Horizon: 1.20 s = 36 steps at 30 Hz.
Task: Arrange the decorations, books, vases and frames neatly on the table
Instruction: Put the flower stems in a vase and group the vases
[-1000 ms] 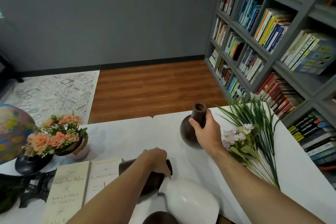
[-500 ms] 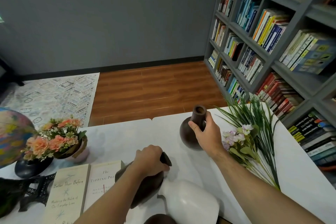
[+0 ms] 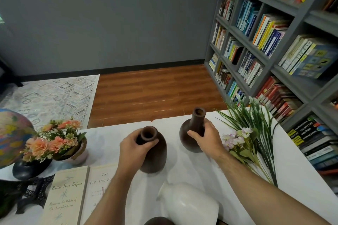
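White cloth covers the table (image 3: 210, 173), whose far edge runs across the middle of the frame, with wooden floor (image 3: 155, 89) beyond it and a patterned rug (image 3: 51, 95) at the left. We see bare cloth between the two brown vases and along the far edge behind them; the right edge of the table lies close to the grey bookshelf (image 3: 270, 64) filling the right side of the frame.

Our left hand (image 3: 133, 148) grips the neck of the wider brown vase (image 3: 155, 153) at centre, fingers (image 3: 146, 145) curled round it just under the open mouth; the vase stands upright, and we cannot tell whether its base touches the cloth. Our right hand (image 3: 206, 139) holds the narrow-necked brown vase (image 3: 192, 133) to the right of centre, thumb across the front of the body and the other fingers wrapped behind the neck. Its mouth is open and looks dark inside; nothing sticks out of either vase.

Just right of that vase, loose stems with long green blades and pale lilac flowers (image 3: 247, 142) lie flat on the cloth. A white vase (image 3: 190, 204) lies on its side at lower centre, and another dark rounded top (image 3: 159, 221) shows at the bottom edge. At the left, a pale pink pot (image 3: 78, 157) tilts, filled with peach flowers (image 3: 53, 140), beside a black round vase (image 3: 27, 170), a globe (image 3: 12, 137) and a black tower model (image 3: 34, 192). Two cream books (image 3: 67, 195) lie side by side at lower left.
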### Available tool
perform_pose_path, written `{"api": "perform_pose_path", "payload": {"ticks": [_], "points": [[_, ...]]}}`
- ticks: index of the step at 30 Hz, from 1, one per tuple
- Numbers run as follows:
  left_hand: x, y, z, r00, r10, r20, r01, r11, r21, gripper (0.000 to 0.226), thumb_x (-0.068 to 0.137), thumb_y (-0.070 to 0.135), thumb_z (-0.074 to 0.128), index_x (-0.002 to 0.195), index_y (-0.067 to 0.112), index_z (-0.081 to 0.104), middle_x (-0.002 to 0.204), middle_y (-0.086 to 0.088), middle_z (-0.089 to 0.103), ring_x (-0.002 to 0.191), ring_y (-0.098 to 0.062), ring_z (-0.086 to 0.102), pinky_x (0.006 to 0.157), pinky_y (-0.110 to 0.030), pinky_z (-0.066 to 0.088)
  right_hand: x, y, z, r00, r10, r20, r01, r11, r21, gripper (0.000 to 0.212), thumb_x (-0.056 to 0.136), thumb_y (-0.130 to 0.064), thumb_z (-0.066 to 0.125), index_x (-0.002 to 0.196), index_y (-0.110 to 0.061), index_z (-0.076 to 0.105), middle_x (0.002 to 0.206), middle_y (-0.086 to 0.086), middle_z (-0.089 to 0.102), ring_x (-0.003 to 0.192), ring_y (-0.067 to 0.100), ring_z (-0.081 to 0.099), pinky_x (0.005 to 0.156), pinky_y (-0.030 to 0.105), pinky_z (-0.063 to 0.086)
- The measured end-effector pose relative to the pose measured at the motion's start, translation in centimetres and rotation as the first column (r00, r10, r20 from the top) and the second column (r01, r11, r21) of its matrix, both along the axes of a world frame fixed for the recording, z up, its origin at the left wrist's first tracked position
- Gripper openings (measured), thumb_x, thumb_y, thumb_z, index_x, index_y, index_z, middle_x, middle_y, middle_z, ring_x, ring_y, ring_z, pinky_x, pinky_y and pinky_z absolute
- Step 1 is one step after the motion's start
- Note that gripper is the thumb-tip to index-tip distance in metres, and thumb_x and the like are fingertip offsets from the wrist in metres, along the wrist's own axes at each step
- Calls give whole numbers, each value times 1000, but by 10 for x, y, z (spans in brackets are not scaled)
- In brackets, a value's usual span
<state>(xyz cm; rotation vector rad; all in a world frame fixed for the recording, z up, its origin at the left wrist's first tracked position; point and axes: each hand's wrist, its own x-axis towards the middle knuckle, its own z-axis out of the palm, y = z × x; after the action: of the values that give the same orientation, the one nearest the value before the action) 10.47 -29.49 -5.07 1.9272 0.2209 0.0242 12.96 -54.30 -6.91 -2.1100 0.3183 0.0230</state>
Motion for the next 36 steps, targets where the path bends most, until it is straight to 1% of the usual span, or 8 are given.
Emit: {"api": "perform_pose_path", "payload": {"ticks": [6,10,22,27,29,31,34,36], "points": [[19,-15,-19,998,38,-49,-41,997,-61,38,64,21,91,88,42,72,88,26,73,88,4,66,77,-20,51,3,4,-5,998,-39,39,38,999,21,53,86,-24,78,132,-23,53,119,-11,55,118,16,54,96,28,41],[25,-20,-28,998,17,-64,-21,998,-66,38,64,21,91,88,44,71,88,28,72,87,12,62,73,-17,48,12,6,-3,998,-53,43,52,998,23,54,86,-21,77,134,-22,52,127,-5,58,122,18,54,102,33,42],[48,-31,-28,993,-103,-56,102,995,-17,38,65,20,89,93,37,69,90,25,69,90,8,61,75,-21,49,14,17,3,989,-144,38,144,990,9,55,87,-22,77,136,-20,52,132,-3,57,128,20,52,109,42,44],[47,-35,-7,968,-218,-125,229,971,75,49,71,29,86,111,35,59,105,19,64,100,-9,60,80,-23,49,9,8,11,996,-90,-12,89,995,-49,65,84,-27,80,139,-17,47,137,1,53,129,22,51,107,38,42],[43,-38,6,978,-207,-39,211,959,188,51,78,32,80,123,29,57,116,16,58,107,-9,55,91,-28,47,6,-1,17,993,-74,-97,63,991,-115,75,82,-29,81,144,-14,42,142,5,48,132,24,47,107,37,40],[35,-44,18,974,-179,141,127,940,317,38,84,25,74,120,22,61,120,10,58,113,-12,54,97,-34,47,0,-12,25,984,-78,-159,48,981,-186,79,83,-32,80,147,-12,39,146,7,47,135,25,45,107,37,40],[17,-64,32,915,-255,312,128,918,375,21,86,7,64,103,19,67,115,7,60,113,-14,52,95,-29,43,-16,-38,35,981,-155,-116,120,958,-260,53,89,-32,72,135,-13,54,128,6,63,115,24,60,96,36,50],[3,-85,34,873,-368,321,239,896,375,20,85,3,62,94,18,69,107,7,62,104,-10,53,91,-25,42,-31,-63,39,961,-265,-75,237,936,-261,30,94,-26,65,121,-14,64,108,5,70,92,21,66,77,32,56]]}}
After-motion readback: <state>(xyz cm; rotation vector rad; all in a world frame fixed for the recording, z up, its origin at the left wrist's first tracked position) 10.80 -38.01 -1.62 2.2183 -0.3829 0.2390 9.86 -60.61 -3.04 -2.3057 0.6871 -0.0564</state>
